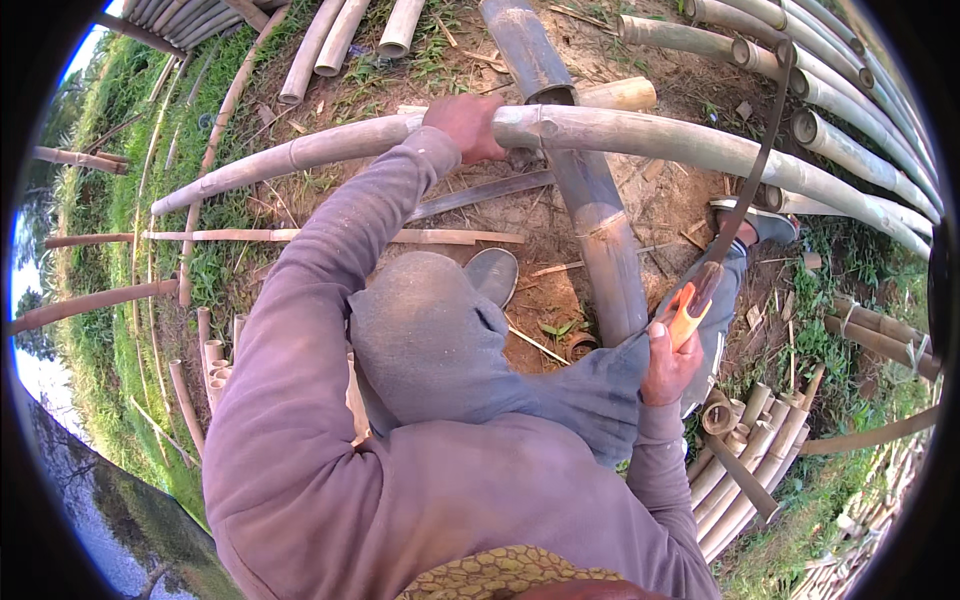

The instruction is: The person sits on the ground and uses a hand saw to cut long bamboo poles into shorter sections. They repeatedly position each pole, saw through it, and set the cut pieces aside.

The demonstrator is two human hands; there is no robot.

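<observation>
A long pale bamboo pole (640, 134) lies crosswise in front of me, over a thick dark bamboo log (605, 240) that runs away from me. My left hand (466, 127) is wrapped over the pole, left of where the two cross. In my right hand (669, 370), low at the right beside my leg, is the orange handle of a handsaw (733, 225). The long dark blade points away from me and passes across the pole's right part. I cannot tell whether the blade touches it.
Cut bamboo poles (850, 125) lie stacked at the far right, with more poles (341, 38) at the far left. A bundle of bamboo (752, 470) sits near my right side. A split bamboo strip (480, 195) lies on the soil behind my knee's far side.
</observation>
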